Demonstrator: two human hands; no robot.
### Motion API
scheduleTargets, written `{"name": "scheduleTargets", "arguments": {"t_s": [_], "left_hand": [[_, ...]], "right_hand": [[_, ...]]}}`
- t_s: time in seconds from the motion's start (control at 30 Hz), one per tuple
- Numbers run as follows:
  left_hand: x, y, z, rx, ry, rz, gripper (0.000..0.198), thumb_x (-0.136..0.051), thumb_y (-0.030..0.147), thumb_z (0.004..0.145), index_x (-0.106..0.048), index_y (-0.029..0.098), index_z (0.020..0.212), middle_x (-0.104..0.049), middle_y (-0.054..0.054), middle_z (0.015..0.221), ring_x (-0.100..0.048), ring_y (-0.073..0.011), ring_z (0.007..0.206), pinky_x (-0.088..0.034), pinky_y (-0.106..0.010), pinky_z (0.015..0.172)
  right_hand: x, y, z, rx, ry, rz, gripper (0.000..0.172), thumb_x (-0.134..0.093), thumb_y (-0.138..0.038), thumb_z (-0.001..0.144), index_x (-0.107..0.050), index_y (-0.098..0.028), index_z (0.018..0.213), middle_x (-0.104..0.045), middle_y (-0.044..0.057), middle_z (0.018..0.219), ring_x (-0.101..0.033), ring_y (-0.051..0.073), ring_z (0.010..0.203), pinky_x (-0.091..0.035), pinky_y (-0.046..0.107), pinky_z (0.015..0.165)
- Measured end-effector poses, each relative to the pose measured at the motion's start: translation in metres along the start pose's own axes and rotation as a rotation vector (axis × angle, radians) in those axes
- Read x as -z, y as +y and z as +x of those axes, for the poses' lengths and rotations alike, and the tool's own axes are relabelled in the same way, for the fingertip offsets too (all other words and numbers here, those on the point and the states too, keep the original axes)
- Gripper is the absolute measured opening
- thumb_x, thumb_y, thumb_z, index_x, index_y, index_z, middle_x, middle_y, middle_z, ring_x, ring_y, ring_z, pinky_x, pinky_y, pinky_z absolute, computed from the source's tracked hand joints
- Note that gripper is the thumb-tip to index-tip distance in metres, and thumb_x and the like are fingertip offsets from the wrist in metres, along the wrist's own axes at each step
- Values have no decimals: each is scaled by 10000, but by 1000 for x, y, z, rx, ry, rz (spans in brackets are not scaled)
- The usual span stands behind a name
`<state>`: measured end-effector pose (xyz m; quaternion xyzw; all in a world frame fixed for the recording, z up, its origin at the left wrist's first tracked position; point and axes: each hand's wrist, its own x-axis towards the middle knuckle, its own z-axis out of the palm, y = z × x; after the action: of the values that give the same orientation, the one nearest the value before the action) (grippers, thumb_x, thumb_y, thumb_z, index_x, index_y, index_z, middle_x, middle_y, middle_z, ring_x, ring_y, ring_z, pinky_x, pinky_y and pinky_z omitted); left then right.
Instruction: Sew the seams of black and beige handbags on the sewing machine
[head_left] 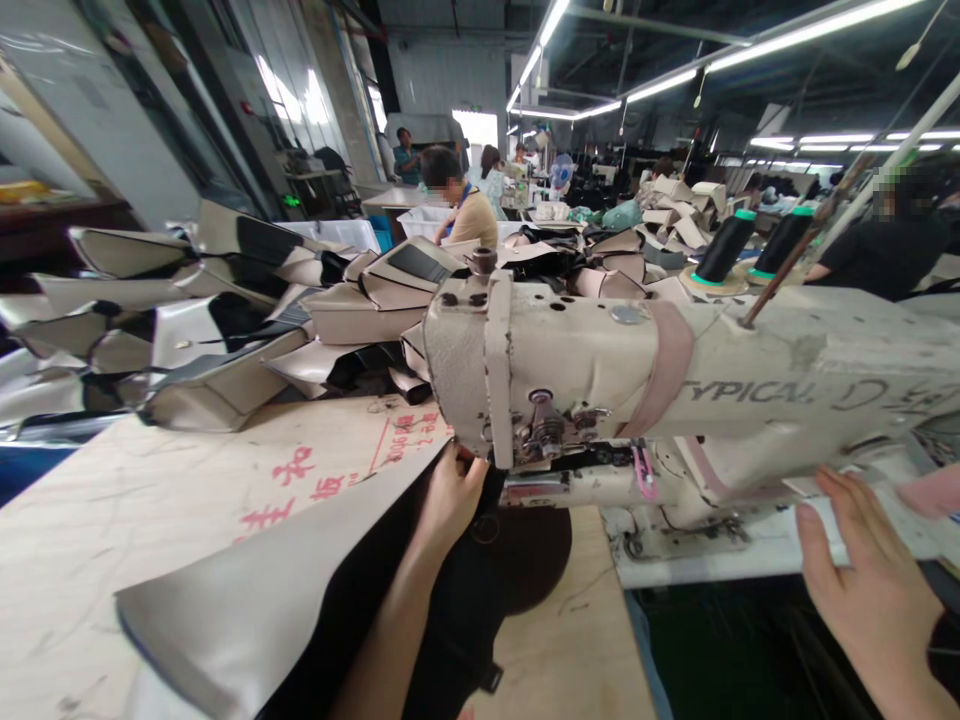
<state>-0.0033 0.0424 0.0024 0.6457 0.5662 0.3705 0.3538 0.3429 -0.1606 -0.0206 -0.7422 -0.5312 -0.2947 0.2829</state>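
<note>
- 2 bare hands are at work; the left hand [446, 500] pinches the edge of a grey and black panel [277, 560], its grip narrow, right below the head of the sewing machine [570, 340].
- The panel slants over the tabletop [75, 520], its grey face towards the near left corner; black material [525, 570] lies under the left forearm.
- The right hand [870, 580] is beside the machine's base, its grip wide, thumb apart from the fingers.
- The machine's head stands in the way, hiding the left fingertips in part.
- A heap of beige and black pieces [217, 370] crowds the tabletop's far edge and runs behind the machine.
- 2 spools of black thread [724, 248] stand behind the machine's arm.
- Beyond the heap are a person in a tan top [474, 215] and a blue fan [561, 172].
</note>
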Motion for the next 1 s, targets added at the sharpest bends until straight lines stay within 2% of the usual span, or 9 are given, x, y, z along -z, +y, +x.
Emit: {"name": "scheduleTargets", "arguments": {"t_s": [0.13,0.47,0.57,0.67,0.8,0.87,1.0], "left_hand": [[3,1,5,-45,-42,-39,304,-452,392,723,-570,142,849,-644,-61,873,-577,-213,816,-439,-286,735],[3,-6,4,-47,-73,-110,336,-432,404,757,-570,130,893,-641,-67,825,-572,-209,755,-445,-318,748],[3,-7,4,-42,-85,-117,313,-446,382,761,-561,127,900,-636,-66,810,-568,-210,755,-443,-325,759],[4,-8,4,-51,-85,-124,306,-454,364,765,-546,130,940,-637,-65,854,-567,-211,796,-435,-330,789],[3,-13,-1,-46,-69,-120,267,-472,352,763,-550,138,901,-626,-46,822,-571,-213,819,-434,-329,791],[2,-16,-3,-33,-57,-111,248,-479,359,760,-553,141,853,-609,-27,753,-576,-211,793,-442,-324,764],[3,-18,-3,-31,-37,-99,234,-489,356,747,-555,143,818,-596,-11,696,-575,-195,727,-450,-313,734]], "right_hand": [[-2,2,-3,-3,-5,3,468,-421,-335,892,-397,-127,1311,-485,108,1265,-423,264,1200,-342,407,1012],[-2,-3,-1,8,-5,76,517,-433,-354,869,-382,-98,1315,-447,144,1283,-374,315,1231,-313,451,1027],[-14,-3,-8,-29,41,121,541,-482,-336,846,-383,-76,1309,-429,170,1286,-353,339,1238,-297,476,1037],[-36,-3,-30,-25,115,136,552,-526,-294,824,-379,-80,1311,-442,186,1264,-379,364,1211,-329,505,1006],[-51,2,-49,14,105,134,562,-535,-245,822,-351,-134,1342,-440,162,1285,-415,366,1184,-373,510,964],[-45,9,-43,28,110,126,573,-545,-267,818,-354,-145,1344,-450,146,1284,-426,357,1177,-369,498,970],[-18,27,-11,131,79,90,471,-512,-331,831,-458,-194,1279,-557,94,1177,-527,315,1064,-380,475,938]]}}
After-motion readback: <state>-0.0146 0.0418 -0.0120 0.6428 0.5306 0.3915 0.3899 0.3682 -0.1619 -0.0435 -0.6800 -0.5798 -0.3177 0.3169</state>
